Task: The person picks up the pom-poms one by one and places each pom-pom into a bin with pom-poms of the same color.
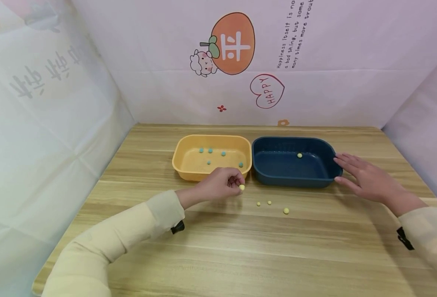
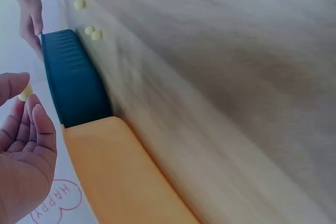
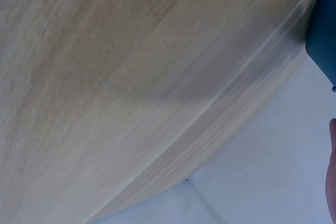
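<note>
My left hand (image 1: 220,184) pinches a small yellow ball (image 1: 242,187) between thumb and fingertip, in front of the yellow bin (image 1: 188,175). In the left wrist view the same pinched ball (image 2: 25,93) shows between the fingers. My right hand (image 1: 370,179) has its fingers extended at the right end of the dark blue bin (image 1: 296,180), touching its rim. One yellow ball (image 1: 299,155) lies inside the blue bin. On the table in front lie a larger yellow ball (image 1: 286,210) and two smaller ones, a left one (image 1: 258,203) and a right one (image 1: 269,202).
Several small blue balls (image 1: 223,153) lie in the yellow bin. Both bins stand side by side on the wooden table (image 1: 240,255), near its back edge. A printed white cloth (image 1: 159,82) hangs behind the table and along its sides.
</note>
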Available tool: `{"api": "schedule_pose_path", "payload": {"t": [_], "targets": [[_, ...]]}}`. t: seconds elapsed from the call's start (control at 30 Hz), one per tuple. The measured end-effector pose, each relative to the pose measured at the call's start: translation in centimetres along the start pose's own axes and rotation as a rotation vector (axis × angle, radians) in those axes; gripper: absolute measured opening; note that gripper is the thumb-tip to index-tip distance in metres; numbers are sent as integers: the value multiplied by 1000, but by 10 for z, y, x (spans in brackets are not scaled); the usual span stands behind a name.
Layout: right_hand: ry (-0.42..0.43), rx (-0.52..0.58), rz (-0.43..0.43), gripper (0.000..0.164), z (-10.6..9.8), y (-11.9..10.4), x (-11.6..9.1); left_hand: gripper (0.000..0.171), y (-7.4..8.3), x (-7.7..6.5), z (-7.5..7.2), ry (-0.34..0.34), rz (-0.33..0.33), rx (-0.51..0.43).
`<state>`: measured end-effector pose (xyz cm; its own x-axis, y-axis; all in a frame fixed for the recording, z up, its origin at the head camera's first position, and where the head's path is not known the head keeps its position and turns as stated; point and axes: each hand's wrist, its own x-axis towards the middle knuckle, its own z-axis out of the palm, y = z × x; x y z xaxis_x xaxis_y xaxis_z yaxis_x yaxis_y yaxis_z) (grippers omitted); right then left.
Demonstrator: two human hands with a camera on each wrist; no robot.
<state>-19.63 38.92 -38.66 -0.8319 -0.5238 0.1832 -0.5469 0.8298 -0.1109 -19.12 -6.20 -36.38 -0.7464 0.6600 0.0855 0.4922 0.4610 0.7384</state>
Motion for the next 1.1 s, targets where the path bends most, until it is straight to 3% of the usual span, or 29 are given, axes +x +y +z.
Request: {"api": "schedule_pose_path", "payload": {"t": [0.37,0.73,1.1], "targets": [[-1,0,-2,64,0,-1,0,12,10,26,-4,63,29,0],[-18,6,7,64,-1,0,0,13,21,57,-2,93,-1,-50],[-19,0,9,65,-1,2,-1,13,18,95,5,143,-30,-64]]}}
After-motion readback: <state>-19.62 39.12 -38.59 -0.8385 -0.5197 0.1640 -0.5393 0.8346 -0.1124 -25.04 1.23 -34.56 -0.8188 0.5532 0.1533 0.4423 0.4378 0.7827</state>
